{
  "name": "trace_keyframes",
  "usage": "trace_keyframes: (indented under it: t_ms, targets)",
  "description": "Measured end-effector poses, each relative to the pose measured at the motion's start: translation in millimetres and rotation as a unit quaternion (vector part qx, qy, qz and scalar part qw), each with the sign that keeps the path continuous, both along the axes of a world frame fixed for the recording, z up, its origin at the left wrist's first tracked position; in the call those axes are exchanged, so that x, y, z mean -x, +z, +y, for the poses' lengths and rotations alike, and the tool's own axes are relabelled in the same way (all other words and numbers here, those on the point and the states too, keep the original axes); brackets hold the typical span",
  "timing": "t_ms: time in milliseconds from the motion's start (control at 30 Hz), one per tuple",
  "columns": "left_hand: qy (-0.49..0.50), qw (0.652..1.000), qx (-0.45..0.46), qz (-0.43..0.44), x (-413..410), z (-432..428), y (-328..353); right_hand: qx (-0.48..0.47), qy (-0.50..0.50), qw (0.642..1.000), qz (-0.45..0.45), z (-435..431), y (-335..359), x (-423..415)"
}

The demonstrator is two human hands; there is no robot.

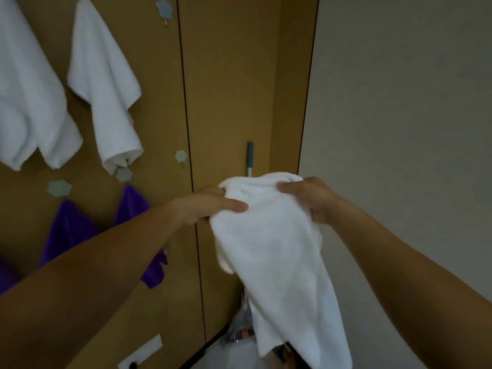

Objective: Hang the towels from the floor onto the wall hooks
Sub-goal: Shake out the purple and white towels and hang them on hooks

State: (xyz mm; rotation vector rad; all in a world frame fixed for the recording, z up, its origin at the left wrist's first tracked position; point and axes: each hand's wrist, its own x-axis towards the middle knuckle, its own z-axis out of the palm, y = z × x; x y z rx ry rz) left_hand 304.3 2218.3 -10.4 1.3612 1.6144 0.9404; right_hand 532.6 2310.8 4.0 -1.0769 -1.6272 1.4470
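Both hands hold one white towel (277, 251) up in front of the brown wall panel (239, 89). Left hand (210, 205) grasps the towel's top left edge, thumb laid over the cloth. Right hand (308, 195) is clenched on the top right edge, fingers curled over the bunched fold. Rest of the towel hangs down from the hands, tilting right, lower end near the bottom of the view.

Places relative to the held towel: up and left, two white towels hang on the panel, one at the far left (29, 102) and one beside it (106, 86). Left and lower, purple towels (69, 230) hang too, partly hidden by the left forearm. Bare pale hexagon hooks sit between them: one (181, 156) just above-left, two more (124, 174) (59, 188) further left, one at the top (164, 6). A blue-grey handle (249, 155) pokes up right behind the towel's top edge. Grey wall (399, 102) to the right.
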Motion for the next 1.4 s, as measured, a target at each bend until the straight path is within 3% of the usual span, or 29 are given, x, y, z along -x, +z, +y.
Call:
trace_keyframes:
  t_ms: [67, 167, 300, 433, 533, 600, 667, 733, 800, 900, 1067, 1200, 1267, 1400]
  targets:
    - [0.037, 0.998, 0.047, -0.001, 4, 2, 0, 0.006, 0.007, 0.998, 0.059, 0, 15, 6]
    - [-0.038, 0.983, 0.047, -0.172, 9, 3, 4, 0.054, 0.023, 0.978, 0.199, -2, 20, 11]
    - [-0.120, 0.928, -0.006, -0.352, 19, -2, 0, 0.106, 0.031, 0.977, 0.182, -3, -8, 11]
    - [-0.193, 0.935, 0.015, -0.297, 19, -10, -8, 0.132, 0.010, 0.951, 0.279, 6, -4, 10]
    - [-0.115, 0.954, -0.003, -0.277, 14, -9, -4, 0.119, 0.118, 0.927, 0.335, 8, 3, 4]
    - [-0.040, 0.946, -0.056, -0.318, 12, -3, 0, 0.102, 0.198, 0.944, 0.244, 1, -12, 3]
    - [0.026, 0.929, -0.083, -0.360, 14, 3, 2, 0.092, 0.220, 0.969, 0.071, -13, -35, 5]
    - [0.083, 0.923, -0.069, -0.369, 18, 6, 1, 0.095, 0.198, 0.975, 0.045, -18, -44, 8]
    - [0.099, 0.933, -0.030, -0.345, 23, 3, -2, 0.105, 0.157, 0.971, 0.144, -16, -36, 7]
    - [0.017, 0.952, 0.036, -0.304, 27, -12, -5, 0.121, 0.093, 0.960, 0.236, -14, -21, 3]
    - [-0.087, 0.976, 0.121, -0.161, 36, -25, -6, 0.120, 0.079, 0.968, 0.206, -14, -26, -2]
    - [0.016, 0.988, 0.135, -0.072, 45, -31, -8, 0.083, 0.010, 0.986, 0.147, 0, -30, -10]
    - [0.094, 0.986, 0.107, -0.085, 51, -29, -13, 0.089, -0.043, 0.987, 0.130, 10, -30, -17]
    - [0.157, 0.965, 0.020, -0.210, 61, -26, -11, 0.065, -0.115, 0.989, 0.070, 27, -29, -32]
